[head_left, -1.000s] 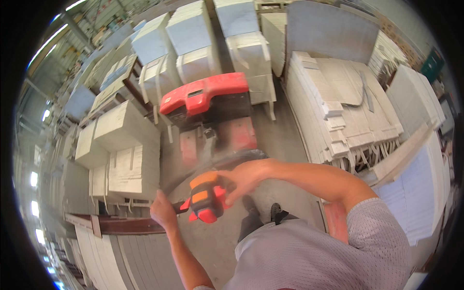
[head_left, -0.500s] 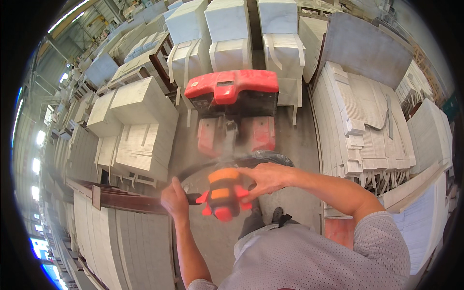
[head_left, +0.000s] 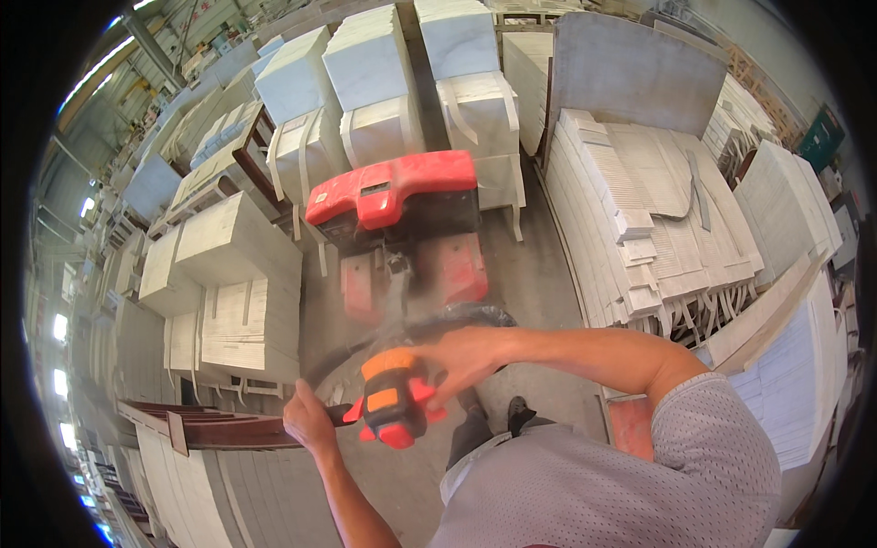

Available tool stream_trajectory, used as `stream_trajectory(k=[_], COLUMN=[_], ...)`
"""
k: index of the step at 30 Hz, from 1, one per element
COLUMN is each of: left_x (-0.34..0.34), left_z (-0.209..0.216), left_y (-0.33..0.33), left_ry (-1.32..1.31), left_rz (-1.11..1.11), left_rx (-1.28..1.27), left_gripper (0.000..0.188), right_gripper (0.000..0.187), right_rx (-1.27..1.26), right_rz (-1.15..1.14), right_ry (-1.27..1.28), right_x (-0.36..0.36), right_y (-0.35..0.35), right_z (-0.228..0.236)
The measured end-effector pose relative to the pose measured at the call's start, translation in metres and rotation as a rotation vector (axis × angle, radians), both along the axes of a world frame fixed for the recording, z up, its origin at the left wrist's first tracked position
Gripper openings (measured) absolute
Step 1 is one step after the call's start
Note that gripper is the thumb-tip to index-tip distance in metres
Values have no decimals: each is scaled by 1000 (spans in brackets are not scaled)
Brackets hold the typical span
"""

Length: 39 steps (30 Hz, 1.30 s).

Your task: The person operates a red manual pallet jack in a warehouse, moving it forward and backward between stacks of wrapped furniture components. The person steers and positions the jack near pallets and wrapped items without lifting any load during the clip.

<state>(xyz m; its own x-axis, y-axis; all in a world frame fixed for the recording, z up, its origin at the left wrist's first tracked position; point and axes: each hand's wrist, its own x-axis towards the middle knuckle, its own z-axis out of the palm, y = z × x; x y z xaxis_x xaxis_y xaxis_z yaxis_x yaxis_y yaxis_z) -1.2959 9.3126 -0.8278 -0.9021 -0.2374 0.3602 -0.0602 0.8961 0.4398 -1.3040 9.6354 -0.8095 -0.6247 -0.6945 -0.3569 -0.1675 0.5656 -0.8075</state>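
A red pallet truck (head_left: 393, 190) stands in front of me, with its tiller head (head_left: 391, 406), black with orange and red parts, near the picture's middle. My left hand (head_left: 309, 418) is closed round the black grip on the tiller head's left side. On the other side, my right hand (head_left: 468, 358) is curled against the head beside the red thumb lever, its fingertips partly hidden. A black looped guard or hose (head_left: 461, 313) curves behind the head. Below it, the steering arm (head_left: 396, 283) runs to the truck's base between two red covers.
Strapped stacks of pale stone slabs (head_left: 365, 68) stand beyond the truck. More slabs (head_left: 233, 283) are at the left, and a large stack (head_left: 676, 210) lies at the right. A brown metal beam (head_left: 219, 429) juts in at lower left. My feet are on the concrete floor (head_left: 539, 402).
The view has turned, so the truck and slab stacks sit further left and tilted. Tiller head and both hands appear lower and further left. Both hands keep their hold.
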Motion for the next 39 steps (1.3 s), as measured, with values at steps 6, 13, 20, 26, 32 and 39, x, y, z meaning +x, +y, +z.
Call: stream_trajectory(k=[6,13,20,26,32,39], left_x=[1,1,0,-2,-3,0], left_z=[4,4,5,4,3,4], left_y=[1,-1,-2,-6,-12,-16], left_ry=[18,11,25,35,30,34], left_rz=[-9,-5,-13,-23,-30,-39], left_rx=[30,74,87,96,46,27], left_gripper=[56,62,63,62,62,63], right_gripper=[99,99,99,103,104,95], right_rx=[-37,-37,-75,-91,-48,102], right_rz=[-5,22,23,17,44,28], right_ry=[63,-87,20,28,44,236], right_x=[2,3,1,0,3,14], right_y=[3,7,-1,4,-4,-22], right_z=[11,18,6,4,5,2])
